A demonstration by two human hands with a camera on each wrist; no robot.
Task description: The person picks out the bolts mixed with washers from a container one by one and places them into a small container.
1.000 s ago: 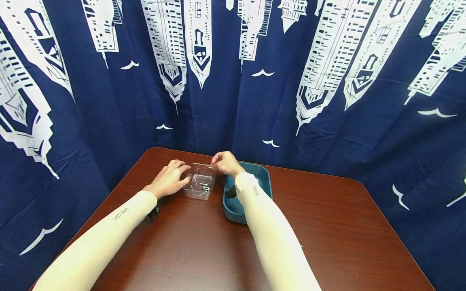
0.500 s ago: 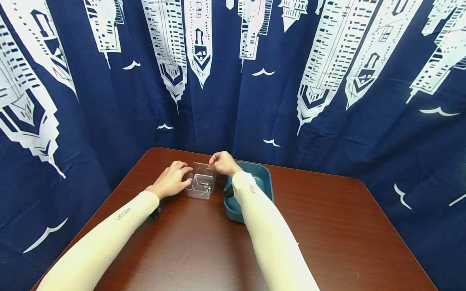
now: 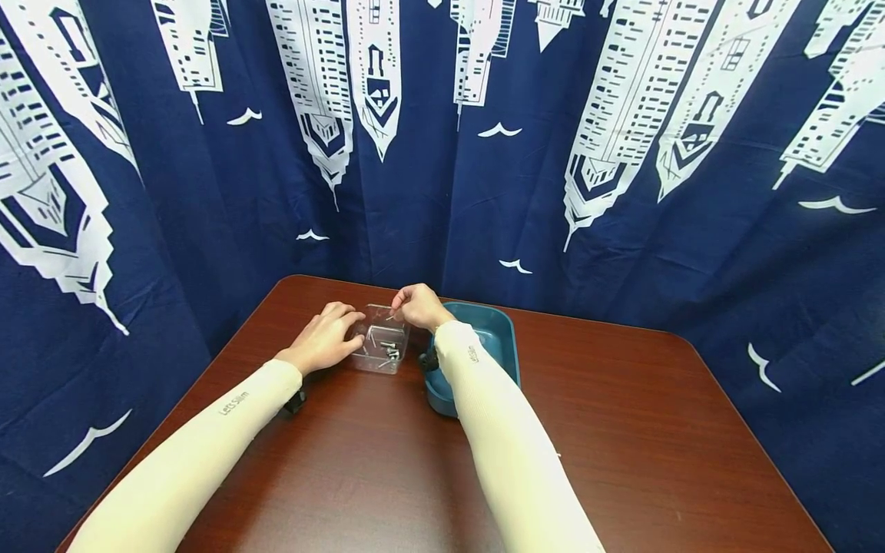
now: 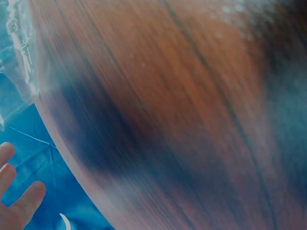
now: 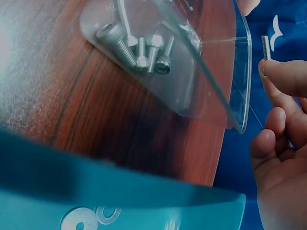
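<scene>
A clear plastic box [image 3: 379, 367] stands toward the back left of the table, with several socket-head bolts [image 5: 153, 53] lying in it. My left hand [image 3: 323, 338] is at the box's left side, its fingers spread and touching the rim. Over the far right corner of the box is my right hand [image 3: 423, 309]. Its thumb and index finger pinch a small bolt [image 5: 266, 48], threaded end up in the right wrist view. The left wrist view catches only some fingers [image 4: 29, 203] and a bit of the box.
A blue tray [image 3: 508, 346] sits right of the box, partly under my right forearm. Inside it lie flat washers [image 5: 79, 220]. The brown table [image 3: 622, 407] ends at the back against a dark blue curtain [image 3: 525, 207] printed with white buildings.
My right hand, holding the small bolt, has shifted slightly left over the box. The left hand stays at the box's left side.
</scene>
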